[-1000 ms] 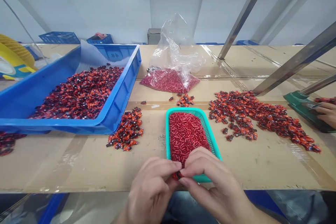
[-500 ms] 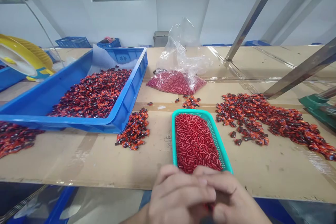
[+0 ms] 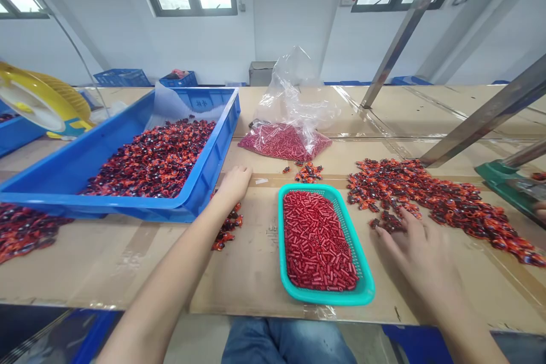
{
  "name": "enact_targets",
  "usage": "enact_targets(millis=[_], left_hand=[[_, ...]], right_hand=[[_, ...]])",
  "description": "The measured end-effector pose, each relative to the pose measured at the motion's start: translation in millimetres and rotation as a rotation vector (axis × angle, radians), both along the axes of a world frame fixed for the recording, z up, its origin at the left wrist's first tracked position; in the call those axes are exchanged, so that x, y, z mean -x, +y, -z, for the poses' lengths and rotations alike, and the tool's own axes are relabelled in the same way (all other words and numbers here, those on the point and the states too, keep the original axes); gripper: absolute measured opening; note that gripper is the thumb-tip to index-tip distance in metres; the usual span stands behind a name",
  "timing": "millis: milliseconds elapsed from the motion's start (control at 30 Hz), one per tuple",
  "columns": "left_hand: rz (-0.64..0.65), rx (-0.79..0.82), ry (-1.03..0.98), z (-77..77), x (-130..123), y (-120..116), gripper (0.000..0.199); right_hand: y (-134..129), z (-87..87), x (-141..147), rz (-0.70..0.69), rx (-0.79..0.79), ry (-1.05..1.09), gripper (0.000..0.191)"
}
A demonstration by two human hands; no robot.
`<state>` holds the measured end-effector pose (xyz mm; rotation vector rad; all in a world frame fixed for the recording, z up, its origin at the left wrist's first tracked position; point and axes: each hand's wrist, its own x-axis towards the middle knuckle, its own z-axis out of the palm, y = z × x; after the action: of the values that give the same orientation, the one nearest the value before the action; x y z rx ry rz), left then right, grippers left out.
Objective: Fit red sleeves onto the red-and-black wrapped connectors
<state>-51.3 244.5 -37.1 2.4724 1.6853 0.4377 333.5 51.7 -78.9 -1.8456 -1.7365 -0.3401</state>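
My left hand [image 3: 237, 183] is over the small pile of orange and black pieces [image 3: 228, 228] beside the blue tray; its fingers are mostly hidden behind the hand. On the right, my right hand [image 3: 410, 239] has thumb and fingers apart, at the near edge of the large pile of orange and black pieces [image 3: 452, 196]. Between my hands stands a green basket [image 3: 369, 291] filled with short red tubes [image 3: 318, 239]. Behind it a clear plastic bag [image 3: 281, 141] holds more red tubes, with a few orange and black pieces [image 3: 309, 173] in front.
A large blue tray [image 3: 183, 202] of similar pieces is on the left, near a yellow fan [image 3: 46, 96]. Metal posts [image 3: 398, 40] rise on the right beside a green metal base [image 3: 503, 182]. Part of another person's hand [image 3: 541, 210] shows at the right edge.
My hands were together in front of the basket and have moved apart, the left to the small pile, the right to the large one. The view has tilted down slightly.
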Motion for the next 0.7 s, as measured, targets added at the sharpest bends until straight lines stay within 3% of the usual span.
enact_targets(millis=[133, 233, 333, 500, 600, 700], left_hand=[[0.005, 0.028, -0.06, -1.6, -4.1, 3.2, 0.033], [0.051, 0.004, -0.193, -9.4, -6.8, -14.4, 0.024], [0.119, -0.025, -0.382, -20.3, -9.2, -56.4, 0.008], [0.19, -0.037, -0.726, -34.6, -18.4, -140.0, 0.02], [0.196, 0.048, -1.056, -36.4, -25.7, -168.4, 0.029], [0.175, 0.091, -1.156, -33.1, -29.2, -182.4, 0.032]], right_hand=[[-1.7, -23.4, 50.2, -0.315, 0.018, -0.05, 0.032], [3.8, -28.4, 85.1, -0.519, 0.118, -0.121, 0.025], [12.8, -22.8, 104.3, -0.563, 0.181, -0.168, 0.022], [19.4, -16.5, 109.2, -0.572, 0.23, -0.148, 0.017], [18.3, -19.9, 106.4, -0.588, 0.228, -0.106, 0.015], [15.2, -28.6, 103.6, -0.599, 0.207, -0.056, 0.01]])
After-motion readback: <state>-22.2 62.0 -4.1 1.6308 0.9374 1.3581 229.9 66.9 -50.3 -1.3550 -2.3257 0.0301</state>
